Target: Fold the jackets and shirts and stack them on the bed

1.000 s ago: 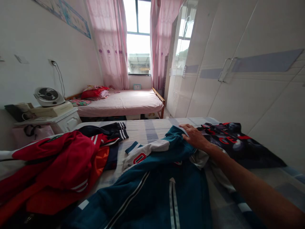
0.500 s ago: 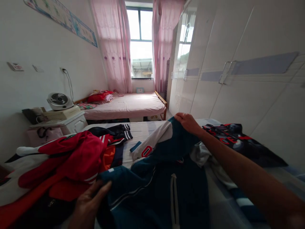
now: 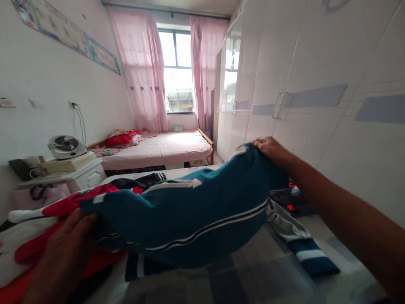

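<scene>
At near left, the left hand (image 3: 71, 236) pinches one end of the teal jacket (image 3: 190, 215), fingers closed on cloth. Beneath lies the checked sheet (image 3: 228, 278), with one sleeve (image 3: 311, 255) extending right. Mid-scene, the jacket sags between both hands; farther right, the right hand (image 3: 272, 150) clasps its opposite end, fingers curled. Assessed progress: gripped and raised, not laid flat.
</scene>
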{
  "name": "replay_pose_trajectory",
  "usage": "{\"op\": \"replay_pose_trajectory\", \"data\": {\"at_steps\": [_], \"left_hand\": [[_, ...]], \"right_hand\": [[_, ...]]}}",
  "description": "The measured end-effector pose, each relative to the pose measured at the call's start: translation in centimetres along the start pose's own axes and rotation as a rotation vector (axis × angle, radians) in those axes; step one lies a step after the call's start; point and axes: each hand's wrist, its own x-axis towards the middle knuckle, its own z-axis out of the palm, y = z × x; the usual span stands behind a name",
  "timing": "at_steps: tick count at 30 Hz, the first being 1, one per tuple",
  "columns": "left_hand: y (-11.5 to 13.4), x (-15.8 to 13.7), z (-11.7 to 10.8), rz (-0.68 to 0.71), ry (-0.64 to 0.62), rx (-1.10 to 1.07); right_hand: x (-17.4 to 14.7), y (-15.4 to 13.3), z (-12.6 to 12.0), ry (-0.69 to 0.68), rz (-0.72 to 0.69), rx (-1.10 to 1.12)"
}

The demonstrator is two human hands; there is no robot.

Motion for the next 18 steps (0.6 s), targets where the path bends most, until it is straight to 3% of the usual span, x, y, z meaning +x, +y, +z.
{"op": "replay_pose_trajectory", "data": {"at_steps": [3,6,9,12,15,18], "left_hand": [[-0.8,0.0,1.9,-0.189,-0.148,-0.166],[-1.0,-0.1,3.3,-0.372,-0.338,-0.239],[-0.6,0.1,4.0,-0.395,-0.451,-0.128],[0.0,1.4,4.3,-0.373,-0.512,-0.049],[1.8,4.2,4.9,-0.237,-0.420,-0.070],[5.3,8.2,6.5,0.096,-0.239,-0.029]], "right_hand": [[-0.8,5.4,4.4,-0.115,0.118,-0.066],[-2.5,9.8,6.6,-0.236,0.198,-0.098],[-4.4,12.1,6.6,-0.425,0.250,-0.047],[-5.3,12.5,5.4,-0.578,0.212,0.111],[-3.3,11.7,4.0,-0.438,0.129,0.198],[1.6,9.8,2.9,-0.108,0.069,0.155]]}}
